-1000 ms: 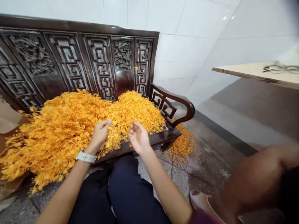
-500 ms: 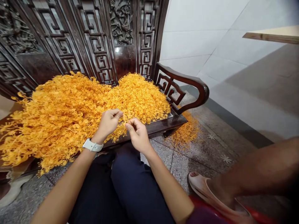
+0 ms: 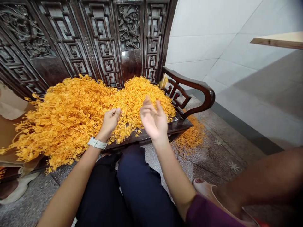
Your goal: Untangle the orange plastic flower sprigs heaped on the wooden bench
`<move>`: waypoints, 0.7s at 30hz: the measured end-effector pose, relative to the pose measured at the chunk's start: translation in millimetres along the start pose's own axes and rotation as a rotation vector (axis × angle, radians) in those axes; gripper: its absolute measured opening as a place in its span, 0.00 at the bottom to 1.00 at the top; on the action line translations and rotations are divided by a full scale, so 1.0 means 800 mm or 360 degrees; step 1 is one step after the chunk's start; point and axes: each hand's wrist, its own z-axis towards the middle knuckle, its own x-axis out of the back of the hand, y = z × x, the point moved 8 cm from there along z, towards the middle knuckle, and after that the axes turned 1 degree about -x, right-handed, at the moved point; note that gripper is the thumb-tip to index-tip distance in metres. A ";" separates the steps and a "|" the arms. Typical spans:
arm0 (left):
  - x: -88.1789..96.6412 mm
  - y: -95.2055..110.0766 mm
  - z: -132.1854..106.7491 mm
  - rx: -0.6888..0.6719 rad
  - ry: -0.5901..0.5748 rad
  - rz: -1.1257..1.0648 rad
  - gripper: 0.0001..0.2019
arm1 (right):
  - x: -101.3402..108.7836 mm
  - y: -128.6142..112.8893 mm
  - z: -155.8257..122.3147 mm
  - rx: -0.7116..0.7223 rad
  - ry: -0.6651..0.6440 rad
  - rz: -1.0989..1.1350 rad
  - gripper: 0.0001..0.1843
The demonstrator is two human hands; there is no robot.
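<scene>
My left hand [image 3: 110, 121], with a pale watch on its wrist, hovers in front of the orange plastic flower sprigs. Its thumb and fingers are pinched together, and what they hold, if anything, is too small to make out. To the right, my right hand [image 3: 154, 119] is open, palm up with fingers spread, slightly blurred and holding nothing. A blurred yellow piece [image 3: 163, 81] appears in front of the bench's armrest. The big heap of long-stemmed sprigs [image 3: 71, 116] lies left of my hands; a smaller heap of flower heads [image 3: 144, 91] lies beyond them.
Both heaps rest on a dark carved wooden bench [image 3: 132, 64] with a curved armrest [image 3: 208, 94]. More orange pieces [image 3: 191, 134] lie on the floor beside it. Another person's leg [image 3: 260, 176] is at right. A cardboard box [image 3: 9, 123] stands at left.
My right hand has come away from my left, opened and moved right and up. The yellow piece now shows by the armrest. My left hand has stayed nearly in place, still pinched.
</scene>
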 end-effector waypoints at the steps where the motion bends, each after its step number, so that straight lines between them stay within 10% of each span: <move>1: -0.001 0.003 -0.002 0.0002 -0.0014 0.0016 0.20 | 0.011 0.015 0.003 -0.0084 0.0221 0.0199 0.19; 5: -0.006 0.016 -0.010 -0.0012 -0.0125 -0.0044 0.21 | 0.010 0.072 -0.027 -0.0392 0.0597 0.0783 0.05; 10: -0.029 0.034 -0.022 -0.0042 -0.0407 -0.0134 0.17 | 0.037 0.057 -0.057 -0.0006 0.0832 0.0095 0.10; 21: -0.049 0.058 -0.027 -0.0264 -0.0358 -0.0041 0.13 | 0.007 0.038 -0.048 0.0293 0.0495 -0.0711 0.14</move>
